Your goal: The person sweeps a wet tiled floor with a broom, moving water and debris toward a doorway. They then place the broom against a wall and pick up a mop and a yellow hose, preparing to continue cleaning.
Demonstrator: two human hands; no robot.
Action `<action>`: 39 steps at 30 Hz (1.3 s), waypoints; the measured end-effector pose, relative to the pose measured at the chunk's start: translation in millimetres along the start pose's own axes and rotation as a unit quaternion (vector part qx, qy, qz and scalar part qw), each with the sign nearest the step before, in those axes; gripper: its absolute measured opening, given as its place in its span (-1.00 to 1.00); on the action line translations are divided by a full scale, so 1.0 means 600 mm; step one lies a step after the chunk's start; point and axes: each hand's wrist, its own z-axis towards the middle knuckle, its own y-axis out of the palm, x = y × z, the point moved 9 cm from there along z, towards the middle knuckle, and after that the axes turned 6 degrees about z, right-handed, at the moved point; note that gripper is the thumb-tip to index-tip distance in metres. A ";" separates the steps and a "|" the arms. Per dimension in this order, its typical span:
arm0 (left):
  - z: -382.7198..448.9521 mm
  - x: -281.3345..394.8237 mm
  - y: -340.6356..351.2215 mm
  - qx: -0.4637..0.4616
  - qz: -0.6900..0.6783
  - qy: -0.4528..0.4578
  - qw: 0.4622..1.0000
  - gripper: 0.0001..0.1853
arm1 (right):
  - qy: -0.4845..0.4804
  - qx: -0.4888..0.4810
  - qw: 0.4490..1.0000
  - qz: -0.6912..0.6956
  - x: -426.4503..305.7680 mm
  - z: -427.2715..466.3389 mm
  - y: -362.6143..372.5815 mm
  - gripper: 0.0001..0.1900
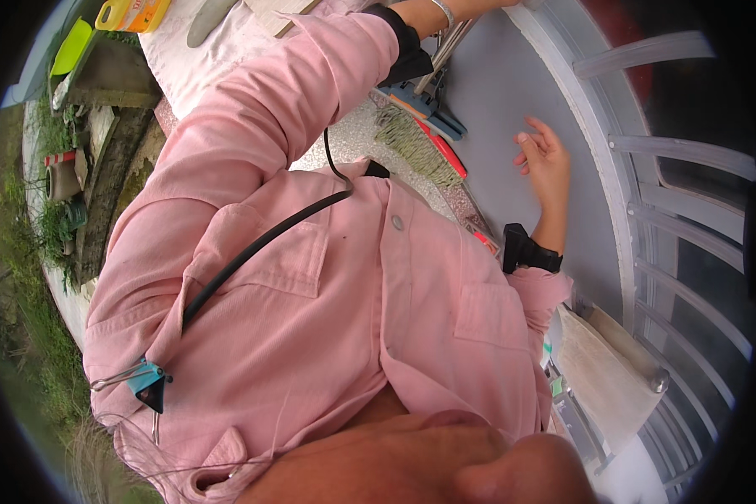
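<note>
My left hand (509, 2) is mostly cut off by the top edge, beyond a silver bracelet and a black cuff. Whether it holds anything cannot be seen. Beside the grey wall (510, 88), my right hand (544, 150) hangs with its fingers loosely curled and apart, holding nothing. A black strap (529, 249) circles that wrist. Left of this hand, a mop (419, 148) with grey-green strands and a red head leans near the floor. A blue-grey and orange cleaning head (423, 108) with metal poles (444, 60) stands next to it.
Metal window bars (680, 148) line the right side. A pale cloth (176, 72) at upper left bears a grey flat piece (206, 22) and a board (277, 14). Nearby are a yellow container (132, 16), a green scoop (71, 47) and a clay pot (62, 179). A black cable (258, 246) crosses my pink shirt.
</note>
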 end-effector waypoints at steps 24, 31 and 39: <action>0.007 -0.060 0.024 -0.034 -0.201 -0.102 0.974 0.04 | -0.074 -0.044 0.996 -0.031 -0.062 0.205 0.126 -0.66; -0.019 -0.033 0.038 -0.107 -0.311 -0.107 0.938 -0.82 | -0.217 0.083 0.960 -0.156 -0.150 0.219 0.142 -0.78; -0.034 -0.011 -0.003 -0.132 -0.202 -0.068 0.968 -0.73 | -0.191 0.137 0.908 -0.346 -0.154 0.180 0.119 -0.62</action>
